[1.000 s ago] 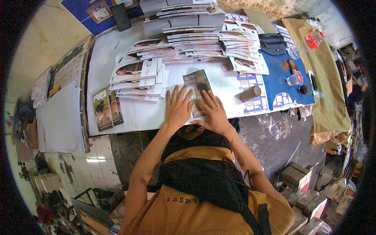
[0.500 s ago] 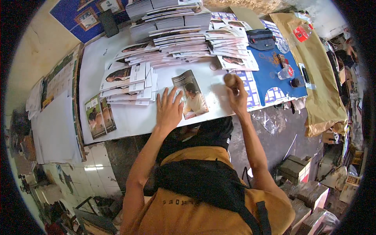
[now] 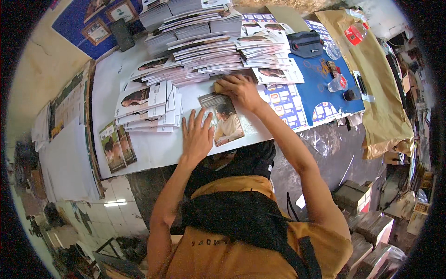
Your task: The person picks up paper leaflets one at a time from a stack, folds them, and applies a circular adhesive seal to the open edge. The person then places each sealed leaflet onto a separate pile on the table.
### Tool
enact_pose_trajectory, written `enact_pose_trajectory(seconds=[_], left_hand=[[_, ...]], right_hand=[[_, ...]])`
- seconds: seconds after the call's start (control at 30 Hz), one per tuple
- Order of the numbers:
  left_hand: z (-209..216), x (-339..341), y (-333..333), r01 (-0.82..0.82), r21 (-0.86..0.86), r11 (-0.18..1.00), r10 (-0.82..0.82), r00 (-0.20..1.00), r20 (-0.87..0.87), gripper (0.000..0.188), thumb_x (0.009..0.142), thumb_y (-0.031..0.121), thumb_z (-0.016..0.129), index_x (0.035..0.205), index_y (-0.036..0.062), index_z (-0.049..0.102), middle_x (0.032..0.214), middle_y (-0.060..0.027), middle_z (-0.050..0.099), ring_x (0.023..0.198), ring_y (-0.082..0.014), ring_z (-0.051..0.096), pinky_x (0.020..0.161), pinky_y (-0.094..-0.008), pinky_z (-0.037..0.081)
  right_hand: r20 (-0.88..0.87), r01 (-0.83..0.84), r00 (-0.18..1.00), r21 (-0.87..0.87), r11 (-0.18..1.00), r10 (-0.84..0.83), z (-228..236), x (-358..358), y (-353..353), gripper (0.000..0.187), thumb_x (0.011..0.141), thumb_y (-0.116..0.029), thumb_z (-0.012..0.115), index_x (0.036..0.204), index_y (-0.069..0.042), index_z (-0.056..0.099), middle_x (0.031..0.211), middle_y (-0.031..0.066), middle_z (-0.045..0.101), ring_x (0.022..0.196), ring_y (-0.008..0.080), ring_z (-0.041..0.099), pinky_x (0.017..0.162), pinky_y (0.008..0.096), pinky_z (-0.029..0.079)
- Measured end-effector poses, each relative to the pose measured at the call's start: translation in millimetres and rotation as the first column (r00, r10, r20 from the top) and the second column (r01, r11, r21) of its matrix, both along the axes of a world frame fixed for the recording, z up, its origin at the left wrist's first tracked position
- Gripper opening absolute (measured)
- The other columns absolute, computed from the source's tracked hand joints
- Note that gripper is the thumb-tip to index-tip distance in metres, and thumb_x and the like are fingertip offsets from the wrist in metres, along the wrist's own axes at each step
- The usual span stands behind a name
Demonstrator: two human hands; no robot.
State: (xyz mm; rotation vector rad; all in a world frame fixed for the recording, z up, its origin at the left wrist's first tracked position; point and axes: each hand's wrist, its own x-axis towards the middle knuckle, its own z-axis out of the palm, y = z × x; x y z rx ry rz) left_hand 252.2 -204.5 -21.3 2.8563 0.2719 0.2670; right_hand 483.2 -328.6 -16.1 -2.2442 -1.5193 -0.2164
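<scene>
A folded brochure (image 3: 229,125) with a photo of a person lies on the white tabletop in front of me. My left hand (image 3: 197,137) rests flat at its left edge, fingers spread. My right hand (image 3: 239,90) is closed round a small tan block (image 3: 218,87) at the brochure's far edge. The hand hides most of the block, so its exact kind does not show. Left of my left hand lies a loose pile of white printed booklets (image 3: 144,100). Another brochure (image 3: 118,148), green and brown, lies near the table's left front edge.
Tall stacks of booklets (image 3: 200,49) fill the far side. To the right, a blue mat (image 3: 309,88) bears a dark pouch (image 3: 305,44), rubber bands, a plastic cup (image 3: 337,83) and a dark jar (image 3: 351,94). Brown paper (image 3: 385,121) hangs over the right end.
My right hand has swung left with the tan block, from the open tabletop to the brochure's far edge. The left hand stays about where it was.
</scene>
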Motion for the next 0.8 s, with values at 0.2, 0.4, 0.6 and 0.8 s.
enact_pose_trajectory(seconds=[0.2,0.4,0.6,0.8], left_hand=[[-6,-1,0,-0.012,0.024,1.000,0.011,1.000,0.027,0.049,0.098,0.026,0.055,0.143,0.0088,0.050,0.154,-0.0129,0.037,0.145,-0.0390,0.030,0.118,-0.0637,0.020],[3,12,1,0.001,0.027,1.000,0.001,0.997,-0.078,0.053,0.093,0.023,0.060,0.143,0.0088,0.050,0.154,-0.0137,0.037,0.145,-0.0402,0.031,0.117,-0.0640,0.022],[42,77,4,0.361,0.166,0.918,-0.365,0.931,-0.010,0.081,0.065,0.025,0.075,0.142,0.0100,0.051,0.151,-0.0149,0.040,0.146,-0.0417,0.029,0.119,-0.0642,0.019],[71,84,-4,0.535,0.149,0.832,-0.428,0.789,-0.441,0.094,0.052,0.036,0.085,0.135,0.0062,0.054,0.151,-0.0210,0.037,0.148,-0.0412,0.024,0.120,-0.0650,0.016]], right_hand=[[-0.078,-0.092,0.993,-0.032,0.995,0.089,-1,-8,-19,0.055,0.087,-0.028,0.066,0.142,-0.027,0.057,0.136,0.0039,0.060,0.121,0.0292,0.054,0.100,0.0565,0.041],[-0.301,-0.271,0.932,-0.205,0.941,0.202,33,-78,-117,0.051,0.087,-0.026,0.069,0.137,-0.028,0.061,0.133,0.0006,0.062,0.121,0.0251,0.054,0.099,0.0526,0.039],[-0.455,-0.210,0.866,0.043,0.977,0.206,32,-85,-140,0.046,0.087,-0.024,0.070,0.132,-0.014,0.063,0.124,0.0104,0.065,0.117,0.0310,0.058,0.099,0.0486,0.042],[-0.835,0.737,0.543,0.527,0.423,0.092,-6,-57,-138,0.051,0.098,-0.026,0.067,0.137,0.000,0.046,0.118,0.0120,0.060,0.106,0.0183,0.059,0.091,0.0334,0.050]])
